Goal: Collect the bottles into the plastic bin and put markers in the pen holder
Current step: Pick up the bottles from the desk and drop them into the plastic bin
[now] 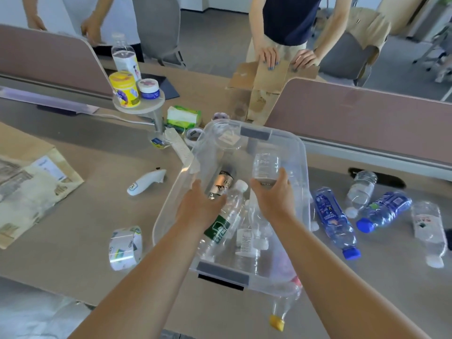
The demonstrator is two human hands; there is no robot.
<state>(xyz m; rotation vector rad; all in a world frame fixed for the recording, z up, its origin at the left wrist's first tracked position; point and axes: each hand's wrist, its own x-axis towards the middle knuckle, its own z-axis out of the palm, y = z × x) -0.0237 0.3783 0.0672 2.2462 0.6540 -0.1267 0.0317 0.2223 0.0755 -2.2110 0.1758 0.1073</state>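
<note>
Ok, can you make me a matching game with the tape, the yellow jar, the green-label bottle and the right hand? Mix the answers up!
1 tape
2 yellow jar
3 green-label bottle
4 right hand

A on the round shelf
B holds a clear bottle
C lying in the bin
D on the desk, left of the bin

Pairs: 1-D, 2-A, 3-C, 4-B.
</note>
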